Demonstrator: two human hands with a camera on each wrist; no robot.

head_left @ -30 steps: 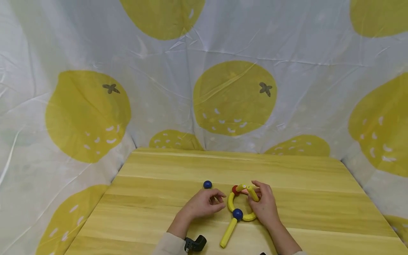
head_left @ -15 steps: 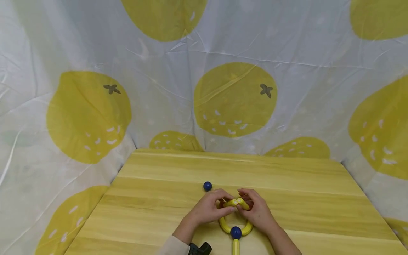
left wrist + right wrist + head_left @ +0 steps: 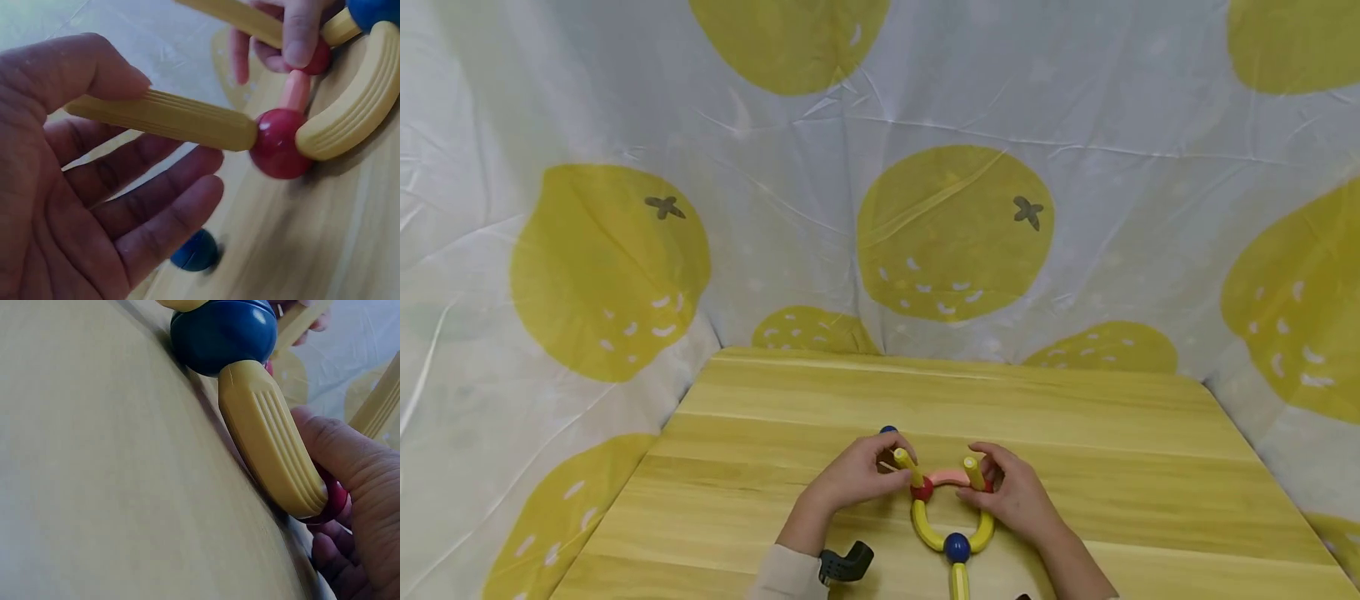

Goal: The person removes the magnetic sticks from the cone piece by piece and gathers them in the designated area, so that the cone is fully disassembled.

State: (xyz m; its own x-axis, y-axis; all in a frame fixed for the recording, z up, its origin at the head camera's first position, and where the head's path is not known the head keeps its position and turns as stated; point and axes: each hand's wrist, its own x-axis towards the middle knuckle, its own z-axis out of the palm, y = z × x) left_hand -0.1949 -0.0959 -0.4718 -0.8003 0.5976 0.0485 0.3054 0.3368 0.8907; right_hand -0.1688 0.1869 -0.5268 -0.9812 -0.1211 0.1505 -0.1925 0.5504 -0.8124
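Observation:
A ring of magnetic building pieces lies on the table. Two curved yellow rods meet at a blue ball, and a pink curved rod joins two red balls at the far side. My left hand pinches a straight yellow rod that stands up from the left red ball; its other fingers are spread. With thumb and fingers my right hand grips the right red ball, partly hidden, below a second upright yellow rod. Another straight rod extends from the blue ball toward me.
Behind my left hand a loose blue ball rests on the wooden table. A black wrist device sits at my left sleeve. Lemon-print curtain encloses the table's back and sides.
My left hand came from beside the ring to its left rod. The ring turned and shifted toward me. The two rods, tips together half a second ago, now stand apart.

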